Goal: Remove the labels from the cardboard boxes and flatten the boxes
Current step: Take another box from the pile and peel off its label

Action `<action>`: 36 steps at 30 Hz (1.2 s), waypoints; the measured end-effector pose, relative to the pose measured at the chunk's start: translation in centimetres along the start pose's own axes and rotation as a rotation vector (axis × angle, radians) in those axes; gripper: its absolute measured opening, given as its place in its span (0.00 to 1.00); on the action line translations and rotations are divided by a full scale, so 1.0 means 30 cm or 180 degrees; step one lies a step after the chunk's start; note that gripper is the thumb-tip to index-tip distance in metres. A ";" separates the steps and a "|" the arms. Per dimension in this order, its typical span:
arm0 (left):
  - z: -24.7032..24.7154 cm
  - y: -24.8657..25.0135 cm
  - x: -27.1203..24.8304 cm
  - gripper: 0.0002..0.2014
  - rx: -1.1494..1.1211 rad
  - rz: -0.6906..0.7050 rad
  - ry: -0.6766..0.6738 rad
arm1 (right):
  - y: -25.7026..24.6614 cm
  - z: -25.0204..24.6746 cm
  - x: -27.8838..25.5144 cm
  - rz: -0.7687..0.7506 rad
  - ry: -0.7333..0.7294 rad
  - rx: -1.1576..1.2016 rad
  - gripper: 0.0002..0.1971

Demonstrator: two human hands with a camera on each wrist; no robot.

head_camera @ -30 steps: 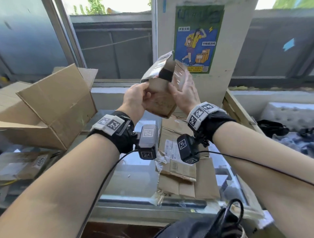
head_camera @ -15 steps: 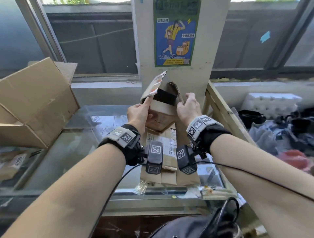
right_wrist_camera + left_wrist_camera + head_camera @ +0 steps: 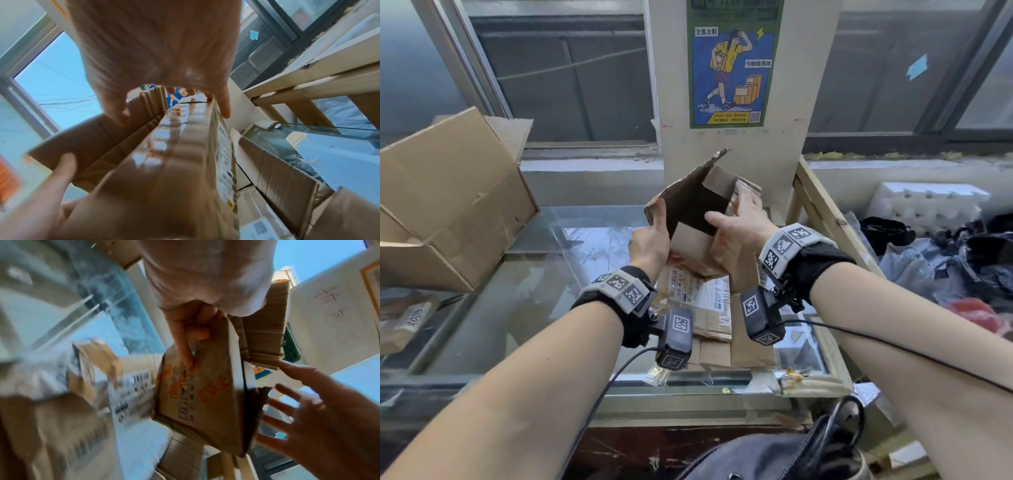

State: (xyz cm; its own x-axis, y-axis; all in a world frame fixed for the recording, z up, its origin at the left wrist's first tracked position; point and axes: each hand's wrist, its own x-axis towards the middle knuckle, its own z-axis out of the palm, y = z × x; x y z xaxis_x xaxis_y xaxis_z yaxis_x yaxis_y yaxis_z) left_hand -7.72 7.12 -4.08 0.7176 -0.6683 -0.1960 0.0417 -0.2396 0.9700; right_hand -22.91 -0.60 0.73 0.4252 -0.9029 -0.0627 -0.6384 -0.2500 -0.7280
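Note:
I hold a small brown cardboard box (image 3: 690,240) in the air above the glass table, its top open and one flap (image 3: 698,178) standing up. My left hand (image 3: 652,236) grips its left side, thumb up along the edge, fingers curled under the printed bottom (image 3: 201,394). My right hand (image 3: 738,219) lies on the right side with straight, spread fingers (image 3: 287,404), its thumb across the front panel. In the right wrist view the box (image 3: 164,162) shows glossy tape and a white label (image 3: 224,154) on its side.
Flattened cardboard (image 3: 750,342) with a white label (image 3: 698,291) lies on the glass table (image 3: 534,291) under my hands. A large open box (image 3: 448,205) stands at left. A wooden frame (image 3: 822,212), a clothes pile (image 3: 945,267) and a postered pillar (image 3: 729,147) border the right and back.
The box came down from in front of the poster to just above the table and turned. Its top flap now stands open. My right hand shifted across the front.

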 end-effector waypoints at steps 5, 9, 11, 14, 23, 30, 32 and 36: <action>-0.052 0.044 -0.026 0.39 0.1053 0.0897 -0.0171 | 0.035 -0.058 0.041 0.0479 0.0856 -0.0524 0.44; -0.059 0.053 0.022 0.35 0.1451 0.1161 -0.0205 | 0.062 -0.093 0.033 0.0810 0.0701 -0.0498 0.27; -0.060 0.062 0.065 0.34 0.1650 0.1104 -0.0217 | 0.079 -0.118 0.029 0.0848 0.0546 -0.0361 0.26; -0.060 0.092 0.091 0.28 0.1506 0.0768 -0.0431 | 0.116 -0.151 0.032 0.1069 0.0305 0.0010 0.23; 0.092 0.230 -0.101 0.07 0.1614 0.4257 0.0223 | 0.153 -0.155 0.026 0.1329 -0.0163 0.0690 0.12; 0.231 0.160 -0.158 0.37 0.4210 0.2543 -0.1723 | 0.137 -0.137 0.034 0.1506 -0.0546 0.1044 0.16; 0.238 0.147 -0.159 0.36 0.4270 0.2595 -0.1655 | 0.153 -0.133 0.031 0.1419 -0.0918 0.1314 0.19; 0.228 0.194 -0.167 0.29 0.4147 0.2754 -0.1691 | 0.149 -0.152 0.025 0.0706 -0.0405 0.1362 0.11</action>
State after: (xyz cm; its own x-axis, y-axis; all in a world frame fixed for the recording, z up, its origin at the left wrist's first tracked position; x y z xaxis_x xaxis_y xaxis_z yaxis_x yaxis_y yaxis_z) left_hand -15.82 4.26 1.55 -0.0983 -0.9951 0.0139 -0.9901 0.0992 0.0990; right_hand -28.35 -3.99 0.53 0.4009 -0.8617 -0.3111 -0.4129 0.1332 -0.9010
